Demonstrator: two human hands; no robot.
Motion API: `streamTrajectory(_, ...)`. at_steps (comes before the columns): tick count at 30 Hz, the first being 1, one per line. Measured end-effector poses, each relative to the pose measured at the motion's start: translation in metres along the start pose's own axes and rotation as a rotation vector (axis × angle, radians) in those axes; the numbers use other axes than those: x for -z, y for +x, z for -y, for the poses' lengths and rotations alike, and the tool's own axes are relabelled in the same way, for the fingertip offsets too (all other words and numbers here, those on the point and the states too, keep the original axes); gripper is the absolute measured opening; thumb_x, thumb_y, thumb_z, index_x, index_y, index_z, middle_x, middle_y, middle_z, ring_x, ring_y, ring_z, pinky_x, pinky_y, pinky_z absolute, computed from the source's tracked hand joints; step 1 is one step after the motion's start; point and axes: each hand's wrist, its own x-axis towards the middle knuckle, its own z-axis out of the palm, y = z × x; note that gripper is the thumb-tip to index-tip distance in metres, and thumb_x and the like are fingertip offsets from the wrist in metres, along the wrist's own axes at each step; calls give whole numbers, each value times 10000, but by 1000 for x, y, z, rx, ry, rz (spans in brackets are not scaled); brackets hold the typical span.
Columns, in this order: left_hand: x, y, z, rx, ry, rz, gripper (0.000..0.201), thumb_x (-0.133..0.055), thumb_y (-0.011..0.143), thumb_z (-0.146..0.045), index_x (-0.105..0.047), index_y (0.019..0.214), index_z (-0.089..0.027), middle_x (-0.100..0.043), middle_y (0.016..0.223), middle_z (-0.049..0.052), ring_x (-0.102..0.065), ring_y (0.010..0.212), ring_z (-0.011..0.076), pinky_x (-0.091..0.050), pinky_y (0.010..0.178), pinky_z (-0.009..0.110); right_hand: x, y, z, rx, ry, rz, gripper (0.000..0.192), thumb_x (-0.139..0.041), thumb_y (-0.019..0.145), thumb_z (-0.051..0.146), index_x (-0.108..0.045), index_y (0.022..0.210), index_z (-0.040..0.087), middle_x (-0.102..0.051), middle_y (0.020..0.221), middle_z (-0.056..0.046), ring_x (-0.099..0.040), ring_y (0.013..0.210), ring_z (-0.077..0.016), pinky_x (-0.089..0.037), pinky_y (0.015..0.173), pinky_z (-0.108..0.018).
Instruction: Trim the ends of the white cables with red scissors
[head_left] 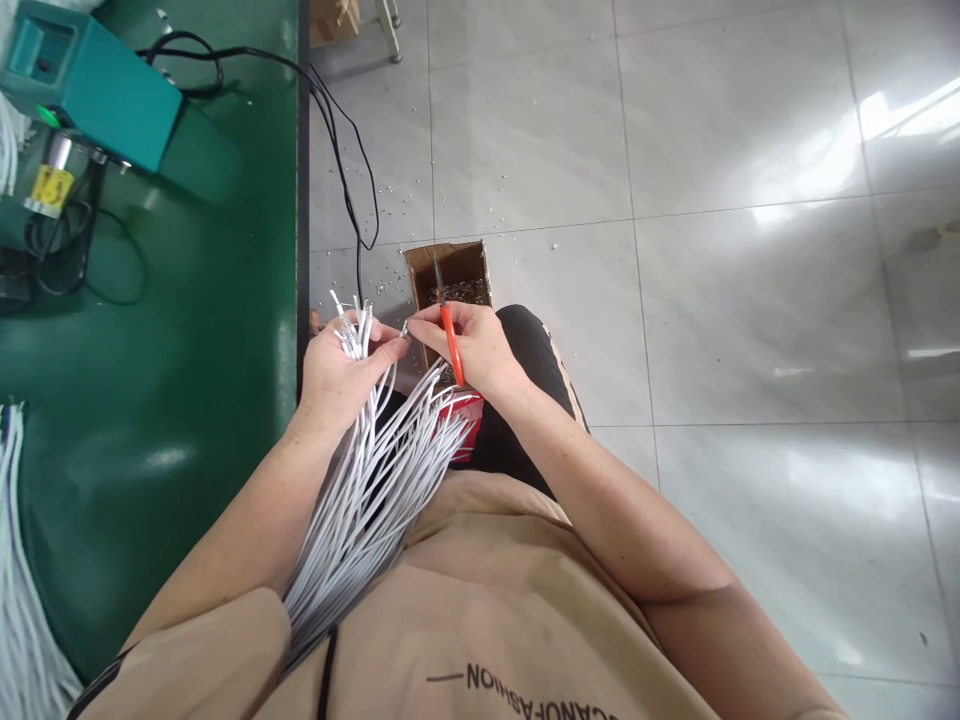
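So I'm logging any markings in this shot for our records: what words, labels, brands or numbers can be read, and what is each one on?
"CANOFASHION", upside down to the camera, its start cut off by the picture's edge: on the front of the beige shirt.
Yellow label on the metal part under the teal machine: dark marks, too small and blurred to read.
Nothing readable on the cardboard box, the white cables or the orange-handled tool.

Left hand (341,365) grips white cables (360,480), smooth plastic sheath, bare metal tips. Right hand (469,345): tool (452,345) with glossy orange plastic handle. Just beyond the hands, matt brown cardboard box (448,272). Left of them green tabletop (172,380), slight sheen. Floor tiles (712,300) glossy.
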Motion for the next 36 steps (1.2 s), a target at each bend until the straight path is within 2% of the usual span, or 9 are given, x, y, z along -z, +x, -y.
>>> streamTrajectory(2, 1, 0, -1, 4, 27, 4, 222, -809, 632, -282, -615, 709, -205, -714, 816, 4, -654, 772, 180, -502, 767, 309, -3, 0, 6, -47, 190, 12, 211, -652, 738, 333, -706, 822, 147, -563, 637, 45, -461, 568, -69, -377, 560, -205)
streamTrajectory(6, 1, 0, -3, -7, 60, 10, 204, -799, 642, -273, -617, 702, -205, -711, 812, 3, -649, 775, 179, -487, 764, 305, -6, -2, 15, -121, 330, -3, 182, -706, 674, 268, -716, 782, 122, -484, 546, 67, -395, 501, -47, -353, 506, -199)
streamTrajectory(10, 1, 1, -2, -14, 73, 7, 207, -797, 644, -280, -615, 708, -204, -706, 806, 1, -645, 765, 180, -489, 758, 312, -8, -3, 15, -145, 401, -18, 167, -719, 666, 227, -724, 790, 116, -449, 509, 78, -379, 490, -41, -342, 489, -193)
streamTrajectory(19, 0, 0, -6, 7, 122, 3, 170, -789, 633, -225, -648, 723, -195, -700, 794, 1, -642, 766, 175, -492, 751, 309, -11, -3, 11, -144, 470, -23, 64, -666, 697, 149, -711, 737, 125, -492, 506, 70, -411, 491, -42, -368, 512, -197)
streamTrajectory(22, -1, 1, -3, 33, -81, 63, 165, -762, 666, -201, -601, 700, -193, -677, 755, -5, -637, 718, 155, -501, 728, 298, -11, -1, 7, -143, 537, 10, 73, -696, 692, 197, -695, 723, 131, -530, 533, 56, -453, 525, -55, -385, 536, -202)
streamTrajectory(25, -1, 3, -2, 103, -341, 178, 233, -745, 696, -192, -514, 670, -191, -629, 668, -15, -607, 617, 121, -461, 593, 241, -12, 1, 4, -135, 608, 66, 157, -737, 672, 269, -679, 730, 136, -547, 551, 46, -452, 535, -63, -400, 551, -212)
streamTrajectory(29, 1, 4, -7, 174, -456, 305, 314, -772, 687, -212, -460, 666, -188, -612, 622, -9, -562, 544, 98, -352, 478, 205, -12, 6, 5, -98, 528, 180, 189, -741, 663, 305, -671, 727, 142, -576, 583, 26, -459, 539, -75, -416, 570, -227)
streamTrajectory(33, 3, 5, -9, 204, -479, 352, 365, -800, 672, -242, -439, 682, -190, -619, 615, -8, -540, 529, 91, -336, 478, 203, -11, 11, 3, -88, 263, -50, 181, -717, 694, 323, -670, 706, 149, -534, 568, 44, -452, 563, -78, -378, 561, -217)
streamTrajectory(36, 5, 6, -7, 211, -454, 329, 349, -800, 677, -240, -457, 706, -189, -654, 670, 4, -564, 566, 95, -368, 513, 206, -9, 8, 0, -81, 329, -98, 264, -699, 744, 392, -632, 652, 154, -467, 531, 53, -428, 551, -75, -342, 531, -214)
